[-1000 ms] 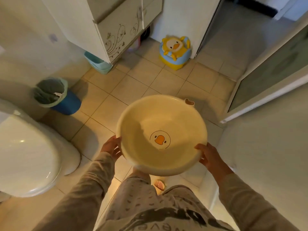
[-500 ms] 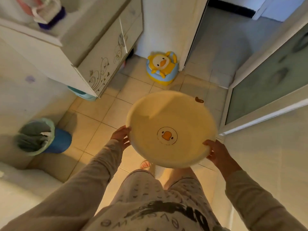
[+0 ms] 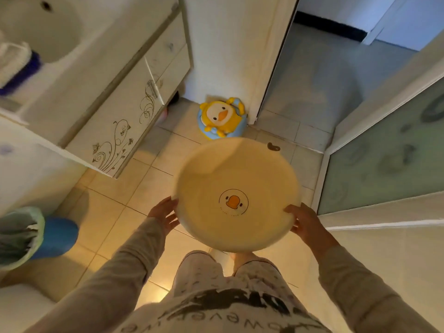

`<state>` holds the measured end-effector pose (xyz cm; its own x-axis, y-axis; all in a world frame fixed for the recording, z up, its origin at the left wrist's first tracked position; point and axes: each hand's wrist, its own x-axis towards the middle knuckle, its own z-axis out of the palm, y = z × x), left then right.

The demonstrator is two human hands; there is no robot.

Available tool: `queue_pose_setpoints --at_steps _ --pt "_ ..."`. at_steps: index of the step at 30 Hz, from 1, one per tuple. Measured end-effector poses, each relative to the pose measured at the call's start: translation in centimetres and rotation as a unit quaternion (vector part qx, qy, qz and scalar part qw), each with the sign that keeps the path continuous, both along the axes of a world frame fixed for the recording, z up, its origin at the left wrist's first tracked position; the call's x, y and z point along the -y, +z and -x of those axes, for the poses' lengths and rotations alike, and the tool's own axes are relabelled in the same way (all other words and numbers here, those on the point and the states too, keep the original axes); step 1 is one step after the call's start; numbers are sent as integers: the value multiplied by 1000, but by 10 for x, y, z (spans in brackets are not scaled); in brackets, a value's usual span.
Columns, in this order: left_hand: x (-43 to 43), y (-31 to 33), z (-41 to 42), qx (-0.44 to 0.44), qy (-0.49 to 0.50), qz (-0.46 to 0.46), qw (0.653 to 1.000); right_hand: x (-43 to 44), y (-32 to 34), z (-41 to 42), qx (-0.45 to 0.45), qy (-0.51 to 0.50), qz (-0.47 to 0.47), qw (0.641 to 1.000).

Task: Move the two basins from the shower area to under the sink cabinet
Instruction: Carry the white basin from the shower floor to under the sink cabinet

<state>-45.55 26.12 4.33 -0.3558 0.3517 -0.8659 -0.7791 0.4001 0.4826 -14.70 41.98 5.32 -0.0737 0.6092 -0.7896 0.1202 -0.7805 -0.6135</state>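
I hold a round pale yellow basin [image 3: 211, 179] with a duck print in its bottom, level and in front of my waist above the tiled floor. My left hand [image 3: 164, 213] grips its left rim and my right hand [image 3: 304, 221] grips its right rim. The white sink cabinet [image 3: 125, 111] with swirl decoration stands at the upper left, raised off the floor, with a dark gap beneath it. The teal basin seen earlier under the cabinet is hidden now.
A yellow duck potty [image 3: 222, 118] sits on the floor by the door frame ahead. A blue bin [image 3: 36, 234] with a green liner stands at the left by the toilet [image 3: 21, 306]. A frosted glass door [image 3: 389, 152] is on the right. An open doorway [image 3: 324, 75] lies ahead.
I have walked forward with the basin toward the cabinet and doorway. The bin and toilet have slid to the lower left of view, and the sink top has come into sight.
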Motion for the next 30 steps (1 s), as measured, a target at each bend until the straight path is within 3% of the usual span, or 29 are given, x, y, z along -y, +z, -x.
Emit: queue_pose_setpoints --at_steps 11,30 --pt "-103 -6 -18 34 141 18 989 -178 2 38 43 110 9 993" --pt "-198 -7 69 50 311 47 948 -333 -12 215 60 281 31 957"
